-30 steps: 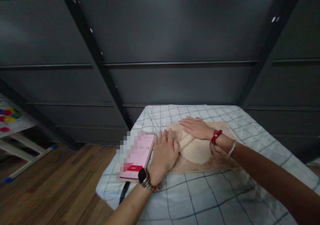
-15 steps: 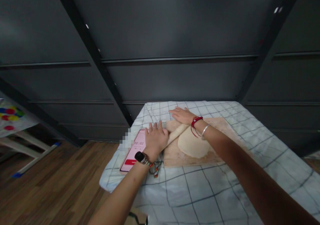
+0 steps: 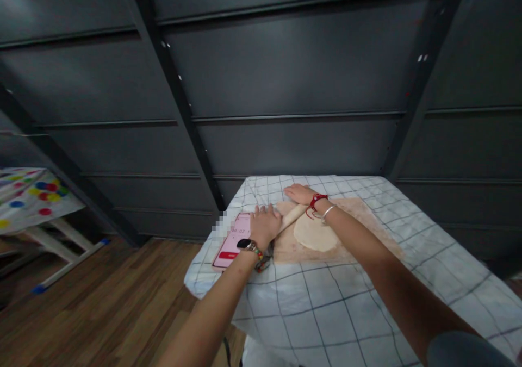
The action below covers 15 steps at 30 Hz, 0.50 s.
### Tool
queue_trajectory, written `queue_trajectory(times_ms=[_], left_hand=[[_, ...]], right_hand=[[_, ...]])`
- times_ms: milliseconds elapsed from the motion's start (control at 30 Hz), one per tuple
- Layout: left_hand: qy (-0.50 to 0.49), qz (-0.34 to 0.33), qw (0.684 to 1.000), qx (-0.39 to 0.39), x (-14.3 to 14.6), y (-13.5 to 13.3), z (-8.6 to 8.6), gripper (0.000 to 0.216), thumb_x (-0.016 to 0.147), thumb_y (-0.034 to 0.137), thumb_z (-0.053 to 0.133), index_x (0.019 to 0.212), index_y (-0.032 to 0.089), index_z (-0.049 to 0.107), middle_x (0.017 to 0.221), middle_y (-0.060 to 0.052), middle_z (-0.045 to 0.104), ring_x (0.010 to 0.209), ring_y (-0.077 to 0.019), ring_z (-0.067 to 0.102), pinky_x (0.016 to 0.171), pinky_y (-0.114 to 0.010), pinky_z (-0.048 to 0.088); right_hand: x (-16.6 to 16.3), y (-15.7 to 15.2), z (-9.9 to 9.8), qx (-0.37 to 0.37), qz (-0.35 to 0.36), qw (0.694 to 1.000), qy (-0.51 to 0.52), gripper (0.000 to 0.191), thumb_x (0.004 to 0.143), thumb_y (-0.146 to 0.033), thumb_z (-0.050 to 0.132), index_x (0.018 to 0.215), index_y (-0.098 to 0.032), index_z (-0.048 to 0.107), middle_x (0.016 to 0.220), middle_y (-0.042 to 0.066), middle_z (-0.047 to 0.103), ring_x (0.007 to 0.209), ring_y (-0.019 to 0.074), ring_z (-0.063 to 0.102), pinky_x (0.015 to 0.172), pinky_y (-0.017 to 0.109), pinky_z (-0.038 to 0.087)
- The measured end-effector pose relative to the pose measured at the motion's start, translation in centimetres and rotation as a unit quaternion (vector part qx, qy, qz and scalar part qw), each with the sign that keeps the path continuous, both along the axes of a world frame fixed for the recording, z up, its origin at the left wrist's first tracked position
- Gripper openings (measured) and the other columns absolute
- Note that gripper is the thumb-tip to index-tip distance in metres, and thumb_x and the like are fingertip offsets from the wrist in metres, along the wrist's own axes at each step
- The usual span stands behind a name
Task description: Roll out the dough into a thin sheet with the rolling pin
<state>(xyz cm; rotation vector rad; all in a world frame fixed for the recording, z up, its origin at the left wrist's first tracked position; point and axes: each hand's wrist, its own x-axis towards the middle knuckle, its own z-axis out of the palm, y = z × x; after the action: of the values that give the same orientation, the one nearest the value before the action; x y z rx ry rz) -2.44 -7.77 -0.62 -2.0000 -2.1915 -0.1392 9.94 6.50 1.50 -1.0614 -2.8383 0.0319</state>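
A pale wooden rolling pin (image 3: 292, 217) lies slantwise on a floury board or mat (image 3: 367, 223). My left hand (image 3: 266, 224) rests on its near left end, fingers stretched forward and palm down. At the far end, my right hand (image 3: 300, 194) lies flat over the pin, its fingers extended to the left. Just right of the pin is a flat, roundish sheet of dough (image 3: 316, 235), partly covered by my right wrist. A phone (image 3: 233, 242) with a pink screen, showing a timer, lies close beside my left hand.
A white checked cloth (image 3: 318, 296) covers the table. Behind it rises a dark panelled wall (image 3: 293, 62). At the left, another table with a dotted cloth (image 3: 44, 198) stands on the wooden floor (image 3: 134, 285).
The camera view has shifted, so the table sits slightly lower and farther away. Both hands remain on the rolling pin at the left of the dough; my left fingers look less spread.
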Motion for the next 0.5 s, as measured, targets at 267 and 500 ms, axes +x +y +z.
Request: queue_trajectory(times_ms=[267, 500], left_hand=[[-0.015, -0.048, 0.998, 0.038, 6.2, -5.4, -0.1, 0.051, 0.096, 0.029, 0.031, 0.142, 0.007, 0.042, 0.143, -0.017, 0.045, 0.133, -0.0328, 0.039, 0.108, -0.045, 0.032], [-0.036, -0.076, 0.996, 0.024, 6.5, -5.9, 0.2, 0.051, 0.097, 0.03, 0.032, 0.14, 0.004, 0.044, 0.142, -0.017, 0.046, 0.131, -0.0305, 0.044, 0.107, -0.04, 0.035]], right_hand=[[8.8, -5.6, -1.5, -0.008, -0.01, 1.0, 0.016, 0.052, 0.099, -0.038, 0.021, 0.144, -0.021, 0.041, 0.149, 0.004, 0.04, 0.138, 0.0228, 0.031, 0.112, 0.044, 0.023], [11.3, -6.9, -2.2, -0.038, 0.011, 0.998, 0.048, 0.055, 0.098, -0.042, 0.019, 0.145, -0.021, 0.039, 0.151, 0.003, 0.037, 0.14, 0.0222, 0.028, 0.116, 0.045, 0.019]])
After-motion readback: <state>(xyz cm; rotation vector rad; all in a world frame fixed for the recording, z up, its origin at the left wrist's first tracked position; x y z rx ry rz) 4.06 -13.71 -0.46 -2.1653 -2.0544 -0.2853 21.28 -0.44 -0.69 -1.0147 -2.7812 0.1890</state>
